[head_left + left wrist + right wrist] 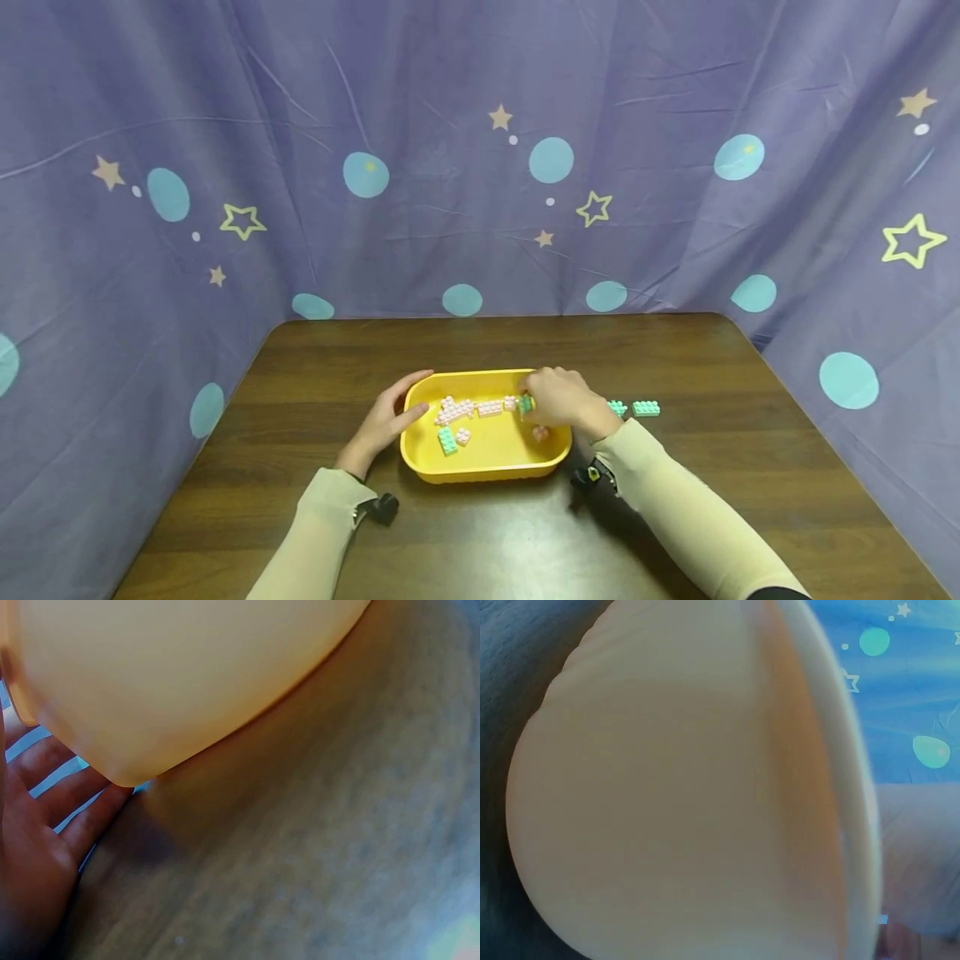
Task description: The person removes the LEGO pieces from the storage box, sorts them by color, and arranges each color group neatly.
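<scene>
A yellow plastic tray [487, 477] stands on the table with pink and green toy building bricks inside. At its left end my left hand [386, 421] holds the rim, thumb over the edge and fingers along the outer wall. The left wrist view shows those fingers [75, 787] spread against the tray [187, 682]. Over the tray's right side, my right hand [561, 398] reaches in with bent fingers and pinches a green building brick [526, 405], partly hidden by the hand. In the right wrist view the tray wall [667, 795] hides most of this hand.
Pink bricks [454, 410] lie at the tray's back left, near a green brick [447, 441] and a small pink one [463, 436]. Right of the tray, green bricks [646, 408] rest on the wooden table [720, 467]. A patterned purple curtain [450, 100] hangs behind.
</scene>
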A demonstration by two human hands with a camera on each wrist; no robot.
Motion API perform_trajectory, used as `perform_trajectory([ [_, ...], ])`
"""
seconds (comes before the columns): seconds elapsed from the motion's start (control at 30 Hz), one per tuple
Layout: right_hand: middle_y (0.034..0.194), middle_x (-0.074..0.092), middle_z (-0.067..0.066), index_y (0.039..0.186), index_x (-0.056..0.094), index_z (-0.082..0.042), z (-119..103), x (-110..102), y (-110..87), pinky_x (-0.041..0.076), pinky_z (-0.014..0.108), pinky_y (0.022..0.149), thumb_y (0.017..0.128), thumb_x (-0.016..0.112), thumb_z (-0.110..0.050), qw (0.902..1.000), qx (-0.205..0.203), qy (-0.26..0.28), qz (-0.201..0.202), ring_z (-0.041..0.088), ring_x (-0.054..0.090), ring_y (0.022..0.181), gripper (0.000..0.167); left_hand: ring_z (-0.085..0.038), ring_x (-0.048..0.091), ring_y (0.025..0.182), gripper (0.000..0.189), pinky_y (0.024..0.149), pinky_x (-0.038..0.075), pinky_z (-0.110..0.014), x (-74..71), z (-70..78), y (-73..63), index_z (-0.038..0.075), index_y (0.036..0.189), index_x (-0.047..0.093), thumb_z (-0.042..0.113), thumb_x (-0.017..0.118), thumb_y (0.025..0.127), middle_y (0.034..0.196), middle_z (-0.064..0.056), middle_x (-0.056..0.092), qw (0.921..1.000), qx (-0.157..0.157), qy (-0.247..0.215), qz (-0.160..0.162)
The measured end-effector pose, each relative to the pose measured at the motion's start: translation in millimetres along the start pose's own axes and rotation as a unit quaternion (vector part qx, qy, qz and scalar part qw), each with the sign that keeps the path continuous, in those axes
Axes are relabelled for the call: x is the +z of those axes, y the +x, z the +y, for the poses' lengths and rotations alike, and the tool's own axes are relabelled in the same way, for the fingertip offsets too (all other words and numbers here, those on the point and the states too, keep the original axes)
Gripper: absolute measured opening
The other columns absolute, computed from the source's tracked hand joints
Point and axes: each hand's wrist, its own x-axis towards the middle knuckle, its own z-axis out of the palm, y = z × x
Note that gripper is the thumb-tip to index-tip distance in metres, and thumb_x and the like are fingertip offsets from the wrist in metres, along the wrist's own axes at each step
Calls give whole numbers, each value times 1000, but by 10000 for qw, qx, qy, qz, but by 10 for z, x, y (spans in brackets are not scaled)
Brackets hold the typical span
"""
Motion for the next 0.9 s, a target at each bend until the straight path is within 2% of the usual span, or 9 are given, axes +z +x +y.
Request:
perform_trajectory([
  [0.17,77,60,-8,93,69,-23,39,-45,-48,41,36,49,75,77,-36,9996,-190,75,199,15,55,65,24,-43,52,122,54,102,44,-27,9,-24,13,-6,141,43,3,62,92,141,-26,49,10000,71,-15,24],
  [0.4,99,66,-9,107,71,-25,91,-142,-145,42,30,51,76,74,-39,9967,-406,348,611,12,55,68,35,-45,53,117,54,98,45,-22,5,-54,22,-9,141,42,4,62,92,138,-28,50,9999,141,-55,-3],
  [0.53,102,65,-7,109,70,-22,127,-219,-216,41,28,50,77,73,-39,9942,-494,500,818,12,54,66,37,-45,53,117,54,98,44,-20,3,-65,20,-8,141,42,4,61,92,138,-28,50,9999,101,-30,-11],
  [0.9,106,63,-8,111,69,-21,321,-317,-432,43,30,52,72,74,-34,9900,-273,670,1211,13,57,70,41,-43,51,120,53,100,42,-19,6,-65,25,-8,141,43,3,61,93,139,-27,50,9999,137,-6,12],
])
